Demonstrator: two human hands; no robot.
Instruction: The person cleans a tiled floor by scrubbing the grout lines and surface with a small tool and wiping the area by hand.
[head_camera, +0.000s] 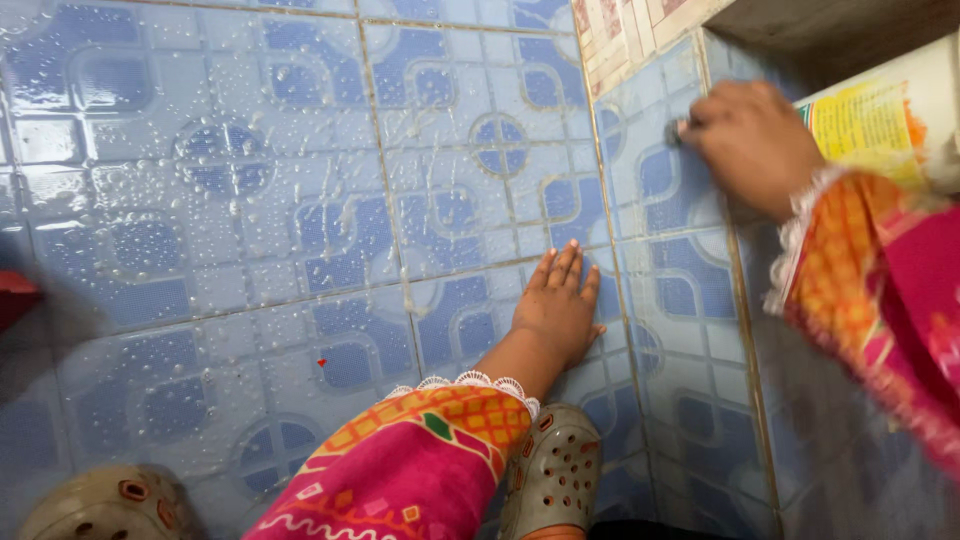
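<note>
Left hand (560, 305) spread flat on the wet floor (250, 200) for support; right hand (750, 140) closed on a small scrubber (677, 131), pressing it to the wall (680, 290) by the corner.

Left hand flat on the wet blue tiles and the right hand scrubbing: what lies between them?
Head view: only bare wet blue patterned tiles between left hand and right hand.

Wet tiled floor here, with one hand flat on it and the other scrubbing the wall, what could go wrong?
The left hand bears on the soapy floor and might slide. The clogs could slip on it too. The right hand scrubs the wall beside a yellow package, which may get wet.
</note>
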